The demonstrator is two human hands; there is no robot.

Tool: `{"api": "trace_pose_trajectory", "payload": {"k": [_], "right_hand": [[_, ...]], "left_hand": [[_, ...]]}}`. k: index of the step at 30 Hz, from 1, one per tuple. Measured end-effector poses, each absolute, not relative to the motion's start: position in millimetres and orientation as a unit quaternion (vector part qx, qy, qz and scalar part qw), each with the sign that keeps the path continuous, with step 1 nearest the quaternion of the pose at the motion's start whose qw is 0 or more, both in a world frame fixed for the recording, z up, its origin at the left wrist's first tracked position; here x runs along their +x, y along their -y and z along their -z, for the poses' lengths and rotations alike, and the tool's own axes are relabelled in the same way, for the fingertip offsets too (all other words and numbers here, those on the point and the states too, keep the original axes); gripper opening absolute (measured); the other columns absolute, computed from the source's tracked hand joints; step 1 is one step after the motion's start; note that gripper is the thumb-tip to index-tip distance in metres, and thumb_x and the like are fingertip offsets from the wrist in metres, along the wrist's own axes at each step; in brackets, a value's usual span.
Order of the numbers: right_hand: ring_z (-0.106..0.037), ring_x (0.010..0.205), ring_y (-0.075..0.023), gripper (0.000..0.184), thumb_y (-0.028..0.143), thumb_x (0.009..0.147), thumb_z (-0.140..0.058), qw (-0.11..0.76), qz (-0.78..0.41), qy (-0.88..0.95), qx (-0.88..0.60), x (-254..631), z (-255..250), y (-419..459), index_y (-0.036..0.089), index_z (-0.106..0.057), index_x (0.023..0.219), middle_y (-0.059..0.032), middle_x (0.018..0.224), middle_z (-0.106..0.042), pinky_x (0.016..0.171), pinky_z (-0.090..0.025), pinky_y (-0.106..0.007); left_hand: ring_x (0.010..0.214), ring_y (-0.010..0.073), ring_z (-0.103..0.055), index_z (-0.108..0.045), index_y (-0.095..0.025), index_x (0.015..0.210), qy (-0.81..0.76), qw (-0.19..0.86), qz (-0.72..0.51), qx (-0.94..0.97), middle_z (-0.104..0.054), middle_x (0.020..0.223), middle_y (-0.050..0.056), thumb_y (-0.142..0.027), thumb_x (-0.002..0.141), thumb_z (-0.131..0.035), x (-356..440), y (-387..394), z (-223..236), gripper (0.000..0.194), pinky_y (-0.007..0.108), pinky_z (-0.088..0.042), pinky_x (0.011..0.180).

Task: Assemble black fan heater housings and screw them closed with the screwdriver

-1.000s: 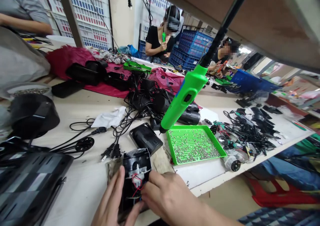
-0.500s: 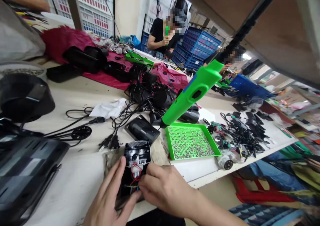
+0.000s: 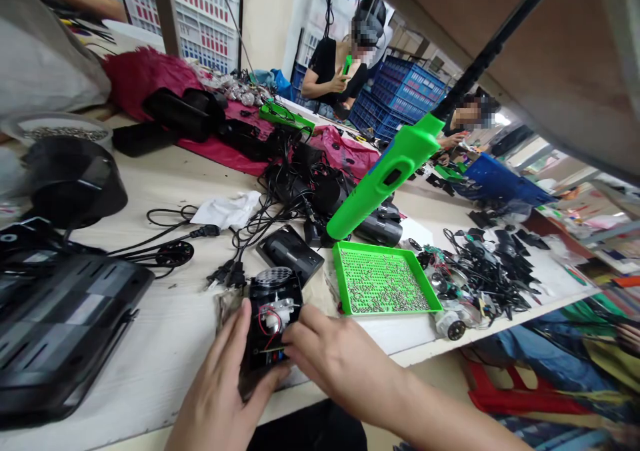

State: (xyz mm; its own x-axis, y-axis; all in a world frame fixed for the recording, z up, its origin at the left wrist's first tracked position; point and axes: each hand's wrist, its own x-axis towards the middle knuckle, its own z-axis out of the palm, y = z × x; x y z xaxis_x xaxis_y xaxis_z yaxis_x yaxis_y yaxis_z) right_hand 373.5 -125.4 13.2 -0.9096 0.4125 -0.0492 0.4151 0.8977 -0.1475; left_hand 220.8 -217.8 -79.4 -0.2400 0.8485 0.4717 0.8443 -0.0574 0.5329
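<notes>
the pale worktop (image 3: 170, 344) carries everything, and above it a green screwdriver (image 3: 383, 178) hangs at a slant, its lower end near the far left corner of a green tray (image 3: 343, 281). of the hands, the left hand (image 3: 225, 378) grips the small black casing (image 3: 257, 304) at its left side and near edge, the thumb bent across. the right hand (image 3: 325, 344) has its fingers curled, tips at the casing's right side; whether they pinch anything is hidden. the casing is at the worktop's near edge, just short of a loose black shell (image 3: 293, 254). inside it show a white part (image 3: 277, 319) and thin red wires (image 3: 274, 336).

the step in hand looks like fitting or settling something inside the casing. the next move seems to call for a steady left grip, fine fingertip pressure and the wires kept unpinched. small screws (image 3: 385, 291) lie in the tray.
</notes>
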Motion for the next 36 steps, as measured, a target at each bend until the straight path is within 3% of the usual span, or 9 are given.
{"api": "trace_pose_trajectory", "payload": {"k": [3, 5, 9, 13, 18, 25, 32, 36], "right_hand": [[-0.064, 0.087, -0.021, 0.029, 0.009, 0.098, -0.042, -0.079, 0.155, -0.934, 0.312, 384.8, -7.1, 128.1, 0.01, -0.046, 0.127, -0.0119, 0.107, -0.064, 0.069, -0.055, -0.032], [-0.065, 0.089, -0.022, 0.035, 0.004, 0.095, -0.037, -0.094, 0.186, -0.912, 0.354, 389.8, -5.4, 131.3, 0.009, -0.048, 0.128, -0.0136, 0.107, -0.064, 0.075, -0.056, -0.035], [-0.066, 0.082, -0.0233, 0.027, 0.009, 0.093, -0.046, -0.048, 0.189, -0.894, 0.404, 386.8, -6.7, 134.8, 0.011, -0.059, 0.117, -0.0128, 0.103, -0.063, 0.072, -0.056, -0.038], [-0.069, 0.081, -0.0223, 0.014, 0.021, 0.094, -0.059, 0.003, 0.183, -0.906, 0.383, 379.6, -6.7, 128.3, 0.015, -0.065, 0.104, -0.0075, 0.095, -0.07, 0.07, -0.053, -0.032], [-0.067, 0.073, -0.014, 0.014, 0.021, 0.099, -0.049, -0.068, 0.15, -0.951, 0.263, 381.7, -13.4, 123.2, 0.017, -0.063, 0.099, -0.0017, 0.087, -0.071, 0.059, -0.044, -0.023], [-0.057, 0.056, -0.0127, 0.01, 0.018, 0.098, -0.05, 0.0, 0.02, -0.974, 0.224, 375.6, -21.8, 118.1, 0.015, -0.059, 0.094, -0.0013, 0.082, -0.066, 0.044, -0.03, -0.029], [-0.06, 0.061, -0.0135, 0.01, 0.022, 0.096, -0.055, 0.024, 0.056, -0.965, 0.257, 371.8, -2.0, 120.2, 0.015, -0.06, 0.091, -0.0011, 0.081, -0.068, 0.046, -0.026, -0.029], [-0.058, 0.058, -0.0137, 0.004, 0.017, 0.094, -0.056, 0.036, 0.032, -0.97, 0.236, 374.3, -10.5, 123.8, 0.016, -0.058, 0.091, -0.0008, 0.081, -0.068, 0.045, -0.023, -0.03]], "left_hand": [[0.118, 0.0339, -0.06, -0.025, -0.019, 0.152, -0.684, 0.007, -0.385, 0.619, -0.057, 0.136, 0.022, -0.046, 0.094, -0.045, 224.5, 216.2, 78.9, 0.067, 0.043, -0.06, 0.081], [0.121, 0.0354, -0.058, -0.022, -0.019, 0.153, -0.69, 0.016, -0.388, 0.611, -0.053, 0.14, 0.022, -0.049, 0.092, -0.047, 225.9, 212.5, 78.3, 0.072, 0.046, -0.06, 0.081], [0.133, 0.0418, -0.045, -0.011, -0.016, 0.155, -0.685, 0.024, -0.392, 0.613, -0.037, 0.152, 0.026, -0.055, 0.085, -0.055, 223.5, 199.5, 81.0, 0.091, 0.057, -0.052, 0.093], [0.13, 0.0409, -0.048, -0.008, -0.018, 0.155, -0.66, 0.042, -0.404, 0.632, -0.043, 0.147, 0.026, -0.038, 0.078, -0.067, 219.8, 190.3, 88.7, 0.099, 0.058, -0.048, 0.096], [0.128, 0.0422, -0.05, -0.012, -0.018, 0.154, -0.661, 0.045, -0.42, 0.62, -0.045, 0.144, 0.027, -0.037, 0.073, -0.071, 220.3, 188.6, 92.1, 0.102, 0.059, -0.048, 0.094], [0.129, 0.0403, -0.049, -0.013, -0.021, 0.154, -0.661, 0.05, -0.421, 0.619, -0.045, 0.146, 0.025, -0.045, 0.075, -0.07, 221.1, 186.2, 92.5, 0.101, 0.058, -0.046, 0.097], [0.128, 0.0399, -0.05, -0.012, -0.02, 0.154, -0.664, 0.047, -0.411, 0.623, -0.045, 0.146, 0.024, -0.038, 0.077, -0.068, 223.1, 188.0, 91.1, 0.097, 0.055, -0.046, 0.096], [0.129, 0.0383, -0.049, -0.018, -0.017, 0.153, -0.661, 0.015, -0.412, 0.626, -0.045, 0.146, 0.024, -0.048, 0.084, -0.06, 222.9, 195.5, 87.4, 0.086, 0.053, -0.043, 0.099]]}}
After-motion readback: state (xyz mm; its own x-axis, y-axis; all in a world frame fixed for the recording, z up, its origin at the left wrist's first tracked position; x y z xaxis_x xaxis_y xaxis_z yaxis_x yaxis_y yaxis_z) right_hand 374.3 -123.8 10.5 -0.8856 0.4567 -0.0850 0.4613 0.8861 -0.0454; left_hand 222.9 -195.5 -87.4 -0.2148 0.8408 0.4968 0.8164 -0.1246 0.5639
